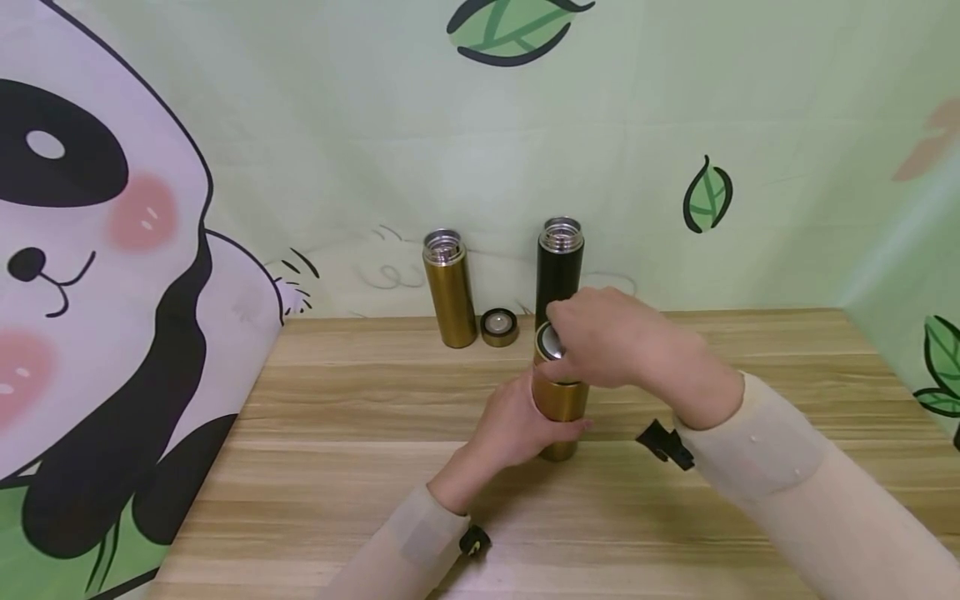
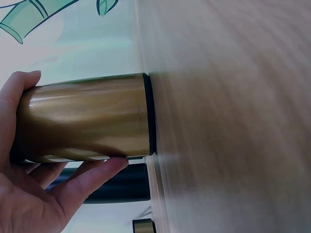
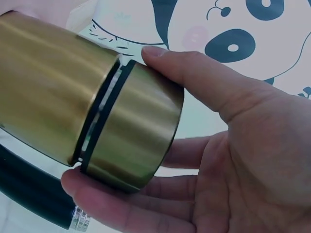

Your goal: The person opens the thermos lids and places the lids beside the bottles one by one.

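A gold vacuum flask stands upright on the wooden table, its black base at the tabletop in the left wrist view. My left hand grips its body, the thumb on one side and the fingers on the other. At its top my right hand holds the gold cap between thumb and fingers. A thin gap with a pale strip shows between cap and body in the right wrist view. Just behind stands an open black flask, partly hidden by my right hand.
Farther back on the left stands another open gold flask, with a loose gold cap beside it, inner side up. The wooden table meets a green printed backdrop with a panda and leaves.
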Motion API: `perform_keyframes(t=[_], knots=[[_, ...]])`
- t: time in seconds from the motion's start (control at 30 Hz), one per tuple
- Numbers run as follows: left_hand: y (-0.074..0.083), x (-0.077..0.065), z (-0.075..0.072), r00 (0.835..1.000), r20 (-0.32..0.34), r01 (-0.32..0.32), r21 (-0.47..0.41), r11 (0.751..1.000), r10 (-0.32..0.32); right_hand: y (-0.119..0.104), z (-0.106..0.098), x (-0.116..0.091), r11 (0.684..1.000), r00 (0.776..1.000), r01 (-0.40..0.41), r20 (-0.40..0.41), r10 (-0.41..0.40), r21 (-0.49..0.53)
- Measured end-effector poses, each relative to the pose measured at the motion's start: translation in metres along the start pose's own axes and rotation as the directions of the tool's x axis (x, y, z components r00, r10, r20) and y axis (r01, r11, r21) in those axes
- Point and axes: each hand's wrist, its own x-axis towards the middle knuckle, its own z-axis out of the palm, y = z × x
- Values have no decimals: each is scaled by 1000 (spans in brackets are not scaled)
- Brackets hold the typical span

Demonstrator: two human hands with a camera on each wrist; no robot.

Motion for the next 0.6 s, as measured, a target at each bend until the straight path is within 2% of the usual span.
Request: perform_keyframes(t=[0.27, 0.6], knots=[[-2, 1, 1, 1000, -4, -9, 29, 1000, 9, 1, -2, -1, 998, 998, 57, 40, -56, -2], [-1, 2, 1, 1000, -4, -17, 34, 999, 17, 1, -4, -3, 998, 996, 60, 67, -60, -1]])
